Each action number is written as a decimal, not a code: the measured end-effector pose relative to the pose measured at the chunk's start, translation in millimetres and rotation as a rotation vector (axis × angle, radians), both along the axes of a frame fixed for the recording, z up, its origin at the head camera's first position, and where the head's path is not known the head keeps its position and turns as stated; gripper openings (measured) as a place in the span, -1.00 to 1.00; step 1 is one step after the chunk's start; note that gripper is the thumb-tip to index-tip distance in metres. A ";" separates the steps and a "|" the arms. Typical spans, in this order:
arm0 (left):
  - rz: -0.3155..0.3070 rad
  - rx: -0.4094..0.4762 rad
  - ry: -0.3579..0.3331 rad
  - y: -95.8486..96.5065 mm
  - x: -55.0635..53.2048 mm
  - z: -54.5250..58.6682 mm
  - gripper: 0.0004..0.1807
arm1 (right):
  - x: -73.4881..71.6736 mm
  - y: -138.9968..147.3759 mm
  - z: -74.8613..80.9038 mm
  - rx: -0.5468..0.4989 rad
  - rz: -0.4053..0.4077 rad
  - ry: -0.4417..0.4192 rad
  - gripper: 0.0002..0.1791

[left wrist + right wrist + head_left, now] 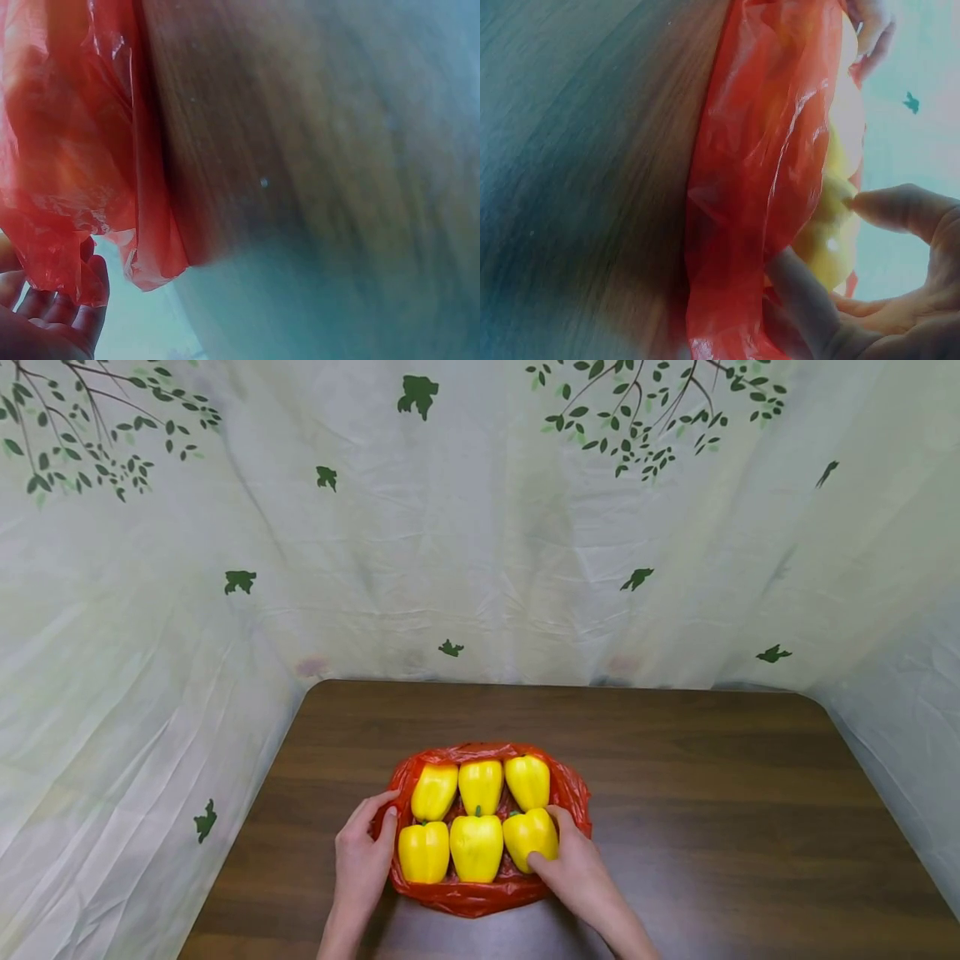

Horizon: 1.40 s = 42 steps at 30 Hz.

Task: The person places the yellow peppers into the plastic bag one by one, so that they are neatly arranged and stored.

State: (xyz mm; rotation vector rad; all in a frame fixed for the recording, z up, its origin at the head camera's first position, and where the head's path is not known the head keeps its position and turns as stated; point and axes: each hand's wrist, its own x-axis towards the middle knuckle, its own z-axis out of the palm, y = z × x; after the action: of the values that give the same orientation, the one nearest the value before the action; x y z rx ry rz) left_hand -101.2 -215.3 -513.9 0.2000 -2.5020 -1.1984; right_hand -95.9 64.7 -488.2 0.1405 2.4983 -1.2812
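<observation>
Several yellow bell peppers lie in two rows of three inside a red plastic bag, whose rim is spread wide around them. At the bag's left side, my left hand pinches the plastic between thumb and fingers; the left wrist view has the thin red film drooping over those fingers. My right hand holds the front-right pepper, thumb on its near side and fingers at its far right. From the right wrist, that pepper shows between thumb and fingers, partly behind the bag's wall.
The bag sits at the near middle of a brown wooden table with rounded far corners. A pale curtain printed with leaves and branches hangs behind the table and along both sides.
</observation>
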 end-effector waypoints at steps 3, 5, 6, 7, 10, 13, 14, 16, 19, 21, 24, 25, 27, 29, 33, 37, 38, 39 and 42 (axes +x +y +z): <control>-0.003 0.001 0.016 0.0 -0.7 0.4 -0.73 | -0.8 3.8 -1.2 -0.021 0.018 0.004 -0.17; -0.007 0.001 0.024 0.1 -0.9 0.9 -0.73 | -1.0 6.0 -2.5 -0.029 0.026 0.011 -0.18; -0.008 0.001 0.025 0.1 -1.0 1.2 -0.73 | -1.1 7.0 -3.5 -0.033 0.028 0.013 -0.18; -0.008 0.000 0.024 0.2 -1.1 1.6 -0.73 | -1.2 7.9 -4.4 -0.036 0.028 0.016 -0.18; -0.005 -0.006 0.015 0.6 -1.4 2.6 -0.72 | -1.4 10.0 -6.9 -0.047 0.026 0.018 -0.18; -0.001 -0.011 0.003 1.1 -1.9 3.1 -0.72 | -1.7 11.5 -8.7 -0.067 0.026 0.022 -0.17; 0.000 -0.012 0.000 1.2 -2.0 3.0 -0.72 | -1.9 11.9 -9.0 -0.074 0.027 0.025 -0.16; 0.001 -0.011 -0.004 1.3 -2.2 2.7 -0.72 | -1.8 12.5 -9.7 -0.086 0.030 0.031 -0.16; 0.001 -0.008 -0.003 1.3 -2.1 2.7 -0.72 | -1.8 13.3 -10.4 -0.088 0.036 0.041 -0.17; 0.000 -0.004 0.001 1.2 -2.0 2.7 -0.72 | -1.5 13.9 -10.8 -0.083 0.036 0.045 -0.18; -0.001 0.002 0.005 1.1 -1.7 2.8 -0.72 | -0.7 14.7 -11.5 -0.079 0.025 0.047 -0.22; -0.001 0.004 0.005 1.1 -1.7 2.8 -0.72 | -0.4 14.8 -11.7 -0.078 0.019 0.046 -0.22; -0.002 0.005 0.000 1.0 -1.4 2.8 -0.72 | 0.2 14.8 -12.1 -0.085 0.008 0.043 -0.25; -0.003 0.007 -0.008 0.9 -1.1 2.6 -0.72 | 0.5 14.7 -12.3 -0.090 0.001 0.044 -0.27; -0.006 0.008 -0.021 0.5 -0.2 2.3 -0.72 | 1.9 14.4 -13.3 -0.130 -0.014 0.045 -0.28; -0.001 0.010 -0.030 0.3 0.1 2.1 -0.72 | 4.4 14.2 -16.1 -0.151 -0.026 0.069 -0.32; 0.000 0.010 -0.032 0.3 0.2 2.2 -0.72 | 4.9 14.0 -16.8 -0.150 -0.029 0.078 -0.33; 0.002 0.009 -0.034 0.3 0.3 2.3 -0.73 | 5.3 13.7 -17.7 -0.148 -0.032 0.089 -0.35; 0.003 0.009 -0.040 0.3 0.5 2.4 -0.73 | 6.1 13.2 -19.3 -0.144 -0.034 0.119 -0.38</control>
State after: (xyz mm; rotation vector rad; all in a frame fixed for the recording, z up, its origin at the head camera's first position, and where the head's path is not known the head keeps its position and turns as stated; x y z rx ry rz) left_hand -100.6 -215.0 -511.5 0.2323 -2.5303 -1.2166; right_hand -89.8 77.9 -507.5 0.0753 2.4999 -1.5194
